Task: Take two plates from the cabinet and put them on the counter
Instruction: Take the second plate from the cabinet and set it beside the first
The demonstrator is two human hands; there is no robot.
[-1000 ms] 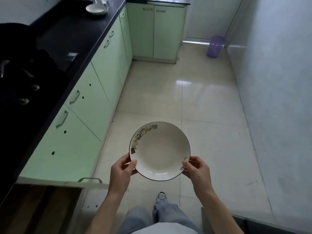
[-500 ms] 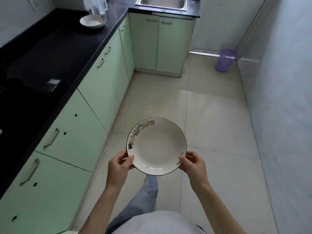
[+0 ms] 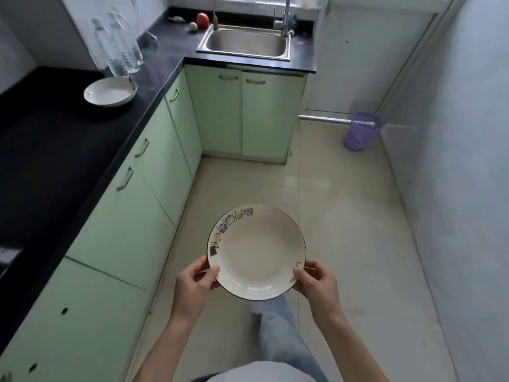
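Note:
A white plate (image 3: 257, 252) with a dark rim and small cartoon drawings along its upper left edge is held level over the floor. My left hand (image 3: 192, 288) grips its lower left rim and my right hand (image 3: 316, 283) grips its lower right rim. A second white plate (image 3: 110, 91) lies on the black counter (image 3: 55, 166) at the far left, in front of clear plastic bottles (image 3: 121, 51). The green cabinets (image 3: 132, 232) under the counter show only closed doors.
A steel sink (image 3: 245, 42) with a tap sits in the far counter, with a red fruit (image 3: 202, 20) beside it. A purple mesh bin (image 3: 362, 130) stands on the tiled floor at the right wall. My leg in jeans (image 3: 278, 334) steps forward below the plate.
I have walked along the counter toward the sink, carrying the plate in both hands. The open cabinet door near me has dropped out of view and the far plate looks nearer.

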